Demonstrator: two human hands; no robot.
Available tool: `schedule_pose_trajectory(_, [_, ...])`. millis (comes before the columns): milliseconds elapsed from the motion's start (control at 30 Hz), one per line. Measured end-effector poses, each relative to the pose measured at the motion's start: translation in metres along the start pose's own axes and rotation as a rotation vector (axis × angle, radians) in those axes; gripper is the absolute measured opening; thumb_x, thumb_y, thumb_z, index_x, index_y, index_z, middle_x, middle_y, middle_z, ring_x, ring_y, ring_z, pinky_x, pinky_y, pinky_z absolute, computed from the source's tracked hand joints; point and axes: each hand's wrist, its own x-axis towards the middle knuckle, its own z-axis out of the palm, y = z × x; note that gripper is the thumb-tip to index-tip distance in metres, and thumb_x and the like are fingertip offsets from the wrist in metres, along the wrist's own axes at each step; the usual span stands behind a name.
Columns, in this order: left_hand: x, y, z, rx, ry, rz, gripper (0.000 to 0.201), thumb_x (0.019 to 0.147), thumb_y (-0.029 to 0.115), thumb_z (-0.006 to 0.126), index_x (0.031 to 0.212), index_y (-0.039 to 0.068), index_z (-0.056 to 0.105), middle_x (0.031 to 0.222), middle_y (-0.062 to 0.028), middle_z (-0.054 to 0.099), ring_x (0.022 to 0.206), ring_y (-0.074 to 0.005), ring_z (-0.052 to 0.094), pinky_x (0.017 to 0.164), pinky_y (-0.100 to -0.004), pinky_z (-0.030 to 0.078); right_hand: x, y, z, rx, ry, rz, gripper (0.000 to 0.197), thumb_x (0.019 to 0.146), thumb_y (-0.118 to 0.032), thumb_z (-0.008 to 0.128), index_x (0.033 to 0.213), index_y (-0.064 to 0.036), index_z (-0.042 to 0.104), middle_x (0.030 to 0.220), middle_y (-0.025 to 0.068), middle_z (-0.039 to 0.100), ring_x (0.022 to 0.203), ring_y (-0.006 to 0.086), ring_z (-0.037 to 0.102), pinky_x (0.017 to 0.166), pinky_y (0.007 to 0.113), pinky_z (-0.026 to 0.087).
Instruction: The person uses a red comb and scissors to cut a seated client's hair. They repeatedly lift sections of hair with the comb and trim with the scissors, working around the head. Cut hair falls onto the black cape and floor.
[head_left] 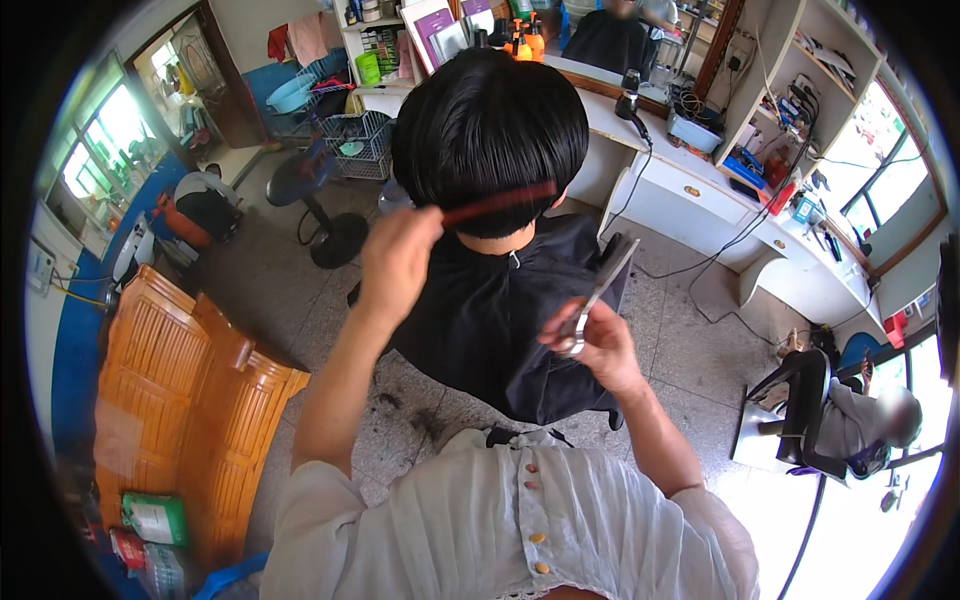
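Two hands at work on a seated person's short black hair (487, 120): left hand (397, 262) closed on a red plastic comb (498, 203) laid along the nape hairline; right hand (590, 345) grips silver steel scissors (598, 290) — blades near-shut, apart from the hair. Trimming step; next calls for bringing the blades up along the comb.

On the floor at the near left, beside the orange wooden panel (190, 400), lies a green and white bag (157, 518), with a red packet (128, 548) just below it. Far behind, two orange bottles (528, 40) and purple-white flat boxes (432, 28) stand on the counter.
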Motion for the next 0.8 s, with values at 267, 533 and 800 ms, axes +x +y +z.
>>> schedule_pose_trajectory(267, [-0.092, -0.015, 0.004, 0.053, -0.364, -0.172, 0.012, 0.079, 0.007, 0.059, 0.091, 0.005, 0.06, 0.078, -0.0074, 0.057, 0.075, -0.0265, 0.055, 0.068, -0.0366, 0.042, 0.071, 0.025, 0.063, -0.286, -0.448, 0.001, 0.036, 0.073, -0.003, 0.072, 0.102, -0.0033, 0.05, 0.095, 0.004, 0.058, 0.091, 0.0121, 0.058, 0.079, 0.027, 0.049])
schedule_pose_trajectory(533, [-0.064, -0.029, -0.053, -0.193, -0.226, -0.395, 0.009, 0.084, 0.001, 0.056, 0.092, -0.002, 0.059, 0.081, -0.0087, 0.061, 0.072, -0.0148, 0.059, 0.065, -0.0248, 0.045, 0.068, 0.018, 0.039, 0.179, -0.263, -0.097, 0.023, 0.083, 0.001, 0.059, 0.103, -0.0022, 0.049, 0.093, 0.0093, 0.061, 0.086, 0.0176, 0.062, 0.075, 0.028, 0.051])
schedule_pose_trajectory(800, [0.006, 0.004, -0.01, -0.151, 0.155, -0.136, 0.009, 0.085, 0.0, 0.056, 0.094, -0.001, 0.058, 0.079, -0.0096, 0.058, 0.068, -0.0173, 0.058, 0.058, -0.0261, 0.044, 0.063, 0.02, 0.031, 0.205, -0.29, -0.092, 0.028, 0.081, -0.006, 0.064, 0.105, -0.0026, 0.05, 0.093, 0.0145, 0.062, 0.084, 0.0224, 0.065, 0.07, 0.028, 0.053])
